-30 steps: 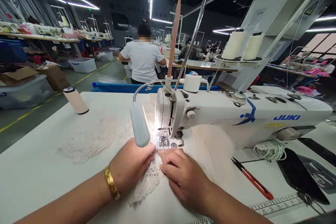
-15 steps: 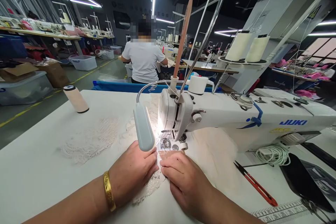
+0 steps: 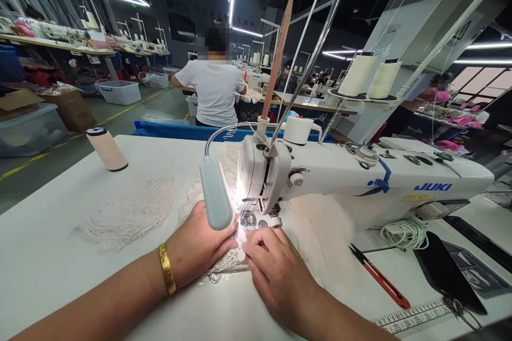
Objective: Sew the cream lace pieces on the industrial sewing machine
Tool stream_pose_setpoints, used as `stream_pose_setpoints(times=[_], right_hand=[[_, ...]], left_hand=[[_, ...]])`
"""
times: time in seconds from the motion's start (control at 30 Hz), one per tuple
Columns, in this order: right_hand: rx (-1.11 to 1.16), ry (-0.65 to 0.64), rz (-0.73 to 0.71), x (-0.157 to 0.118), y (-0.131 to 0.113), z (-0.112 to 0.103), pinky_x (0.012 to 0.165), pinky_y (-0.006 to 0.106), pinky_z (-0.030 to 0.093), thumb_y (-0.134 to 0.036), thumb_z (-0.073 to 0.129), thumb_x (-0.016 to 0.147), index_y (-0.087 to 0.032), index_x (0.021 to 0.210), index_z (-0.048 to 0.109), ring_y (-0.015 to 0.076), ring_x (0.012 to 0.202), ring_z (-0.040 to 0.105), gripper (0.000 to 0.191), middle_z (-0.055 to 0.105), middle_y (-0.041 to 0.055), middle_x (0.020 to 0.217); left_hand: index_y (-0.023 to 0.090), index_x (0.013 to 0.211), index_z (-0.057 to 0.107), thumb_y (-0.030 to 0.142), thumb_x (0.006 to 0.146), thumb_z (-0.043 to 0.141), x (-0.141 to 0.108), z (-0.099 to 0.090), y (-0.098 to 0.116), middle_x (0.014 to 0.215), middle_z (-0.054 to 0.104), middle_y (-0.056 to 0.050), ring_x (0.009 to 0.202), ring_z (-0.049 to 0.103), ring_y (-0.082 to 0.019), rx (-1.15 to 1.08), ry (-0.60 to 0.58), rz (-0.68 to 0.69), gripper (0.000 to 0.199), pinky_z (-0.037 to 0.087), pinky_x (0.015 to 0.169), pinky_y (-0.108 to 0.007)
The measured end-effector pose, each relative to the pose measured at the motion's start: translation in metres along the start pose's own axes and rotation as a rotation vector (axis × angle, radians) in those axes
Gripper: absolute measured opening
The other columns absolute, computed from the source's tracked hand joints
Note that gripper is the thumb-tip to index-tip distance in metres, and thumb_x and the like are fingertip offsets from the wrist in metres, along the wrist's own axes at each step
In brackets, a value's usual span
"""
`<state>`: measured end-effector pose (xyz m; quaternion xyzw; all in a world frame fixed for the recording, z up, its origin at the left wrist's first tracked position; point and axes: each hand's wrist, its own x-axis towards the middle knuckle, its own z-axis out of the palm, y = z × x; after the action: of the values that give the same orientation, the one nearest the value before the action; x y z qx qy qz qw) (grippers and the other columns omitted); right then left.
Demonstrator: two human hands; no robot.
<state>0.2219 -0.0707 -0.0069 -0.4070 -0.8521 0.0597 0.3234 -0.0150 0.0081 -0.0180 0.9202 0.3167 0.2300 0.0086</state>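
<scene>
A white sewing machine (image 3: pixel 320 165) stands over a strip of pale lace (image 3: pixel 226 260). My left hand (image 3: pixel 200 248), a gold bracelet at its wrist, lies on the lace left of the presser foot, its fingers together and pressing the fabric. My right hand (image 3: pixel 276 266) is just right of it, with thumb and index finger pinched on the lace edge in front of the needle plate (image 3: pixel 262 224). A grey lamp (image 3: pixel 217 197) glows beside the needle and covers part of my left fingertips. More lace (image 3: pixel 132 213) lies to the left.
A thread cone (image 3: pixel 107 150) stands at the back left of the table (image 3: pixel 48 224). Red snips (image 3: pixel 380 277), a ruler (image 3: pixel 416 315), a coiled cord (image 3: pixel 405 233) and a black phone-like object (image 3: pixel 452 272) lie at right. A person (image 3: pixel 214 85) in white sits ahead.
The lace near my hands has shifted, and a round metal piece now shows at the table's front. My left hand has moved slightly up. The whole view has shifted a little.
</scene>
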Motion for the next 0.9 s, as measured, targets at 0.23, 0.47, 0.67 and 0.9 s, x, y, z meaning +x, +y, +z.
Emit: stream_pose_setpoints(times=[0.23,0.47,0.67,0.9], right_hand=[[-0.008,-0.011,0.013,0.0003,-0.0007,0.0024,0.075,0.040,0.053,-0.002,0.047,0.097,-0.021,0.094,0.059,0.0262,0.090,0.054,0.023,0.061,0.0089,0.100],[-0.006,0.013,-0.015,-0.0001,-0.0001,0.0059,0.074,0.039,0.052,0.000,0.046,0.097,-0.020,0.108,0.061,0.0266,0.090,0.054,0.028,0.061,0.0084,0.099],[-0.009,0.003,-0.014,0.0004,0.0001,0.0058,0.075,0.040,0.053,-0.001,0.045,0.097,-0.021,0.096,0.058,0.0265,0.090,0.054,0.024,0.061,0.0088,0.099],[-0.026,-0.064,0.016,0.0011,0.0005,0.0034,0.074,0.042,0.054,-0.003,0.044,0.098,-0.021,0.106,0.059,0.0271,0.090,0.053,0.025,0.061,0.0091,0.101]], left_hand=[[0.025,0.122,0.064,0.031,0.108,0.054,0.0035,-0.0020,-0.0013,0.127,0.077,-0.006,0.116,0.068,-0.033,-0.001,0.028,0.033,0.018,0.037,0.110,-0.056],[0.024,0.123,0.062,0.024,0.105,0.056,0.0007,-0.0017,0.0003,0.125,0.077,-0.004,0.118,0.070,-0.031,-0.015,0.013,0.032,0.019,0.036,0.112,-0.054],[0.025,0.115,0.064,0.021,0.101,0.062,0.0029,0.0011,-0.0036,0.123,0.078,-0.004,0.119,0.070,-0.031,0.012,0.019,0.044,0.015,0.041,0.109,-0.053],[0.022,0.101,0.065,0.013,0.100,0.056,0.0060,-0.0035,0.0051,0.115,0.078,-0.006,0.110,0.071,-0.029,0.060,0.069,0.052,0.013,0.046,0.101,-0.049]])
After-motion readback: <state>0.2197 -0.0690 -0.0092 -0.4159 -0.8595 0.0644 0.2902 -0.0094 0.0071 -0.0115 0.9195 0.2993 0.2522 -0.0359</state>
